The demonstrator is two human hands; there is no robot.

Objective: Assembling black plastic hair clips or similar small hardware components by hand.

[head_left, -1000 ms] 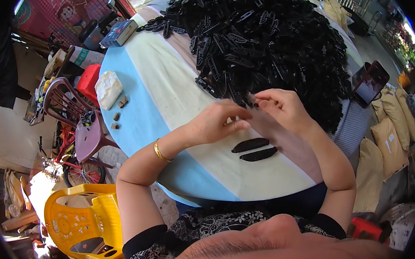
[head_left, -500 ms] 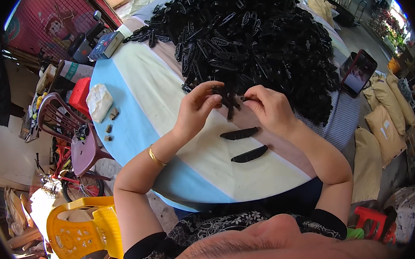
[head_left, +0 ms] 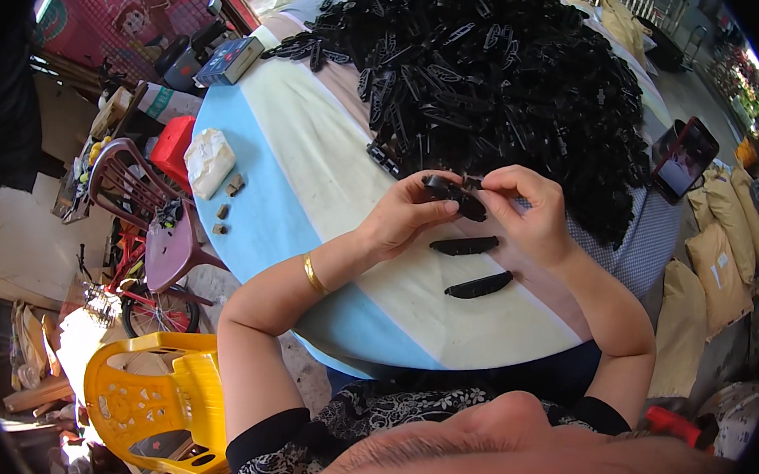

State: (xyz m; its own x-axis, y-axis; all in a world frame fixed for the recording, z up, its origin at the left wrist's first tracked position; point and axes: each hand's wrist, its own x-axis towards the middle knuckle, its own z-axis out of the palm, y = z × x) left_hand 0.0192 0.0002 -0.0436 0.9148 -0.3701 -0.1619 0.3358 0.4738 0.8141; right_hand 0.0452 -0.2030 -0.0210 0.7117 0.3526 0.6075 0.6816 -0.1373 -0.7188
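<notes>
The hands (head_left: 462,212) hide most of the black part (head_left: 456,194).

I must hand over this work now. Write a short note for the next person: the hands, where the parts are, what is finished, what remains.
Left hand and right hand: both hold one black plastic piece between them, above the round table.
Two long black pieces lie apart on the table just below the hands, set aside.
Large heap of black pieces lies behind the hands, covering the far half of the table.
Left: almost the whole heap.
</notes>
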